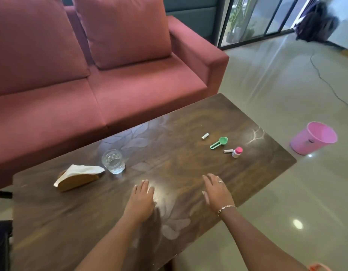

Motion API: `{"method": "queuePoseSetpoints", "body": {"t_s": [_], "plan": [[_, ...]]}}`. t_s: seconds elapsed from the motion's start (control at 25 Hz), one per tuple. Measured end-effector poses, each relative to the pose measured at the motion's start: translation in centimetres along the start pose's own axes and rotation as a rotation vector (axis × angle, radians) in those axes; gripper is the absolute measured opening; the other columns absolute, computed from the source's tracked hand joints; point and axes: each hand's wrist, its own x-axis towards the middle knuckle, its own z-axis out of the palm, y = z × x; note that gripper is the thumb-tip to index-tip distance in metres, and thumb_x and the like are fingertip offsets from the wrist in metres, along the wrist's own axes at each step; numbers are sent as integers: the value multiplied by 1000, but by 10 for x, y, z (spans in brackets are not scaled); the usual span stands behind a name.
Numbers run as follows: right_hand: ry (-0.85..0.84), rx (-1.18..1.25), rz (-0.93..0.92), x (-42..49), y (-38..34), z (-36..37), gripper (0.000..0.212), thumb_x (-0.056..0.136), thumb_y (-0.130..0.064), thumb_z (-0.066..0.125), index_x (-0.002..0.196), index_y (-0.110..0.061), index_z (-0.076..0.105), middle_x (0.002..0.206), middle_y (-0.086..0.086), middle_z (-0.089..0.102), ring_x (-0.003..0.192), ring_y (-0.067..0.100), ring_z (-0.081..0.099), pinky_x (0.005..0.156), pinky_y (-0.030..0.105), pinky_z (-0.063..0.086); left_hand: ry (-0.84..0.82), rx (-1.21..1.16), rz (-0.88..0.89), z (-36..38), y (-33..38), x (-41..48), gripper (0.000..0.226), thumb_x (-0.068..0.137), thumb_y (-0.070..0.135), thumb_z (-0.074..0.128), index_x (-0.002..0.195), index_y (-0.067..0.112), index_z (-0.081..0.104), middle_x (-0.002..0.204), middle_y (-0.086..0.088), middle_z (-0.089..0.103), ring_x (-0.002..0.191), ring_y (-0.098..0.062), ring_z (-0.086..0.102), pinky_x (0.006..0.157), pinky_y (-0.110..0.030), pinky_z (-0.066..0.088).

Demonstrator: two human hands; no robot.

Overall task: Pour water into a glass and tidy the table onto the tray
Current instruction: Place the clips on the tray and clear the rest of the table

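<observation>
Over the table (188,163), 2 flat hands (142,199) (216,190)

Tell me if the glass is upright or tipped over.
Upright: the glass stands on its base on the table, open rim facing up.

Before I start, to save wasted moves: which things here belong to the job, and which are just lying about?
Job: glass, napkin holder, green scoop, far white cylinder, near white cylinder, pink-capped bottle.
Lying about: sofa, pink bin.
</observation>
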Motion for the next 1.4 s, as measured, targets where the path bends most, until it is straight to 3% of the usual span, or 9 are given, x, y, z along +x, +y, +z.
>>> {"method": "queuePoseSetpoints", "body": {"t_s": [0.24,0.48,0.6,0.68,0.76,0.84,0.96,1.28,1.4], "plan": [[-50,-31,-11,51,55,-5,60,38,-19,87,93,-9,66,81,6,66,70,23,66,70,31,56,28,-70,-52,-22,19,51,42,84,26,63,119,4,56,135,-22,47,132,-38,39,111,-49,26],[-193,-157,-52,126,128,11,41,22,-2,80,55,-10,58,52,8,55,43,25,56,47,27,48,-100,-43,-84,-25,42,111,34,53,19,86,77,5,66,95,-22,66,95,-40,66,82,-52,52],[-296,-272,-86,162,157,37,32,26,-7,81,52,-2,63,49,13,59,44,29,59,56,36,55,-131,-103,-160,-27,63,143,36,78,28,70,104,5,60,122,-18,54,123,-36,49,104,-43,40],[-382,-248,-72,180,165,47,13,58,-12,61,59,-2,69,56,13,65,52,27,64,68,39,57,-143,-90,-198,-21,72,167,39,91,34,51,120,8,49,134,-13,43,134,-30,33,113,-38,25],[-363,-214,-70,190,177,57,42,62,-6,30,59,-4,71,57,12,66,55,25,64,70,38,56,-122,-158,-217,-21,86,192,38,92,35,50,116,6,52,126,-14,49,126,-32,41,109,-37,29],[-424,-201,-115,199,187,73,47,67,-2,26,79,-2,71,76,17,68,72,29,66,83,40,52,-66,-201,-206,-16,104,216,36,90,33,54,110,3,56,115,-16,55,113,-34,51,101,-38,36],[-479,-146,-96,212,202,95,42,61,-2,26,56,1,68,56,17,63,50,30,61,54,31,53,-103,-206,-176,-12,131,250,34,93,33,49,113,5,53,115,-12,54,111,-30,50,99,-35,35],[-357,-152,-448,229,222,112,8,55,-13,53,49,-15,58,47,2,53,37,18,52,35,22,37,-152,-217,-187,-5,165,331,31,94,26,45,118,7,45,123,-10,48,115,-27,46,94,-36,41],[-139,-49,-601,227,226,108,21,63,-9,39,54,-15,57,50,3,53,36,18,51,34,21,37,-171,-187,-149,-4,176,353,32,94,23,47,121,7,42,126,-10,46,116,-27,44,95,-36,40]]}}
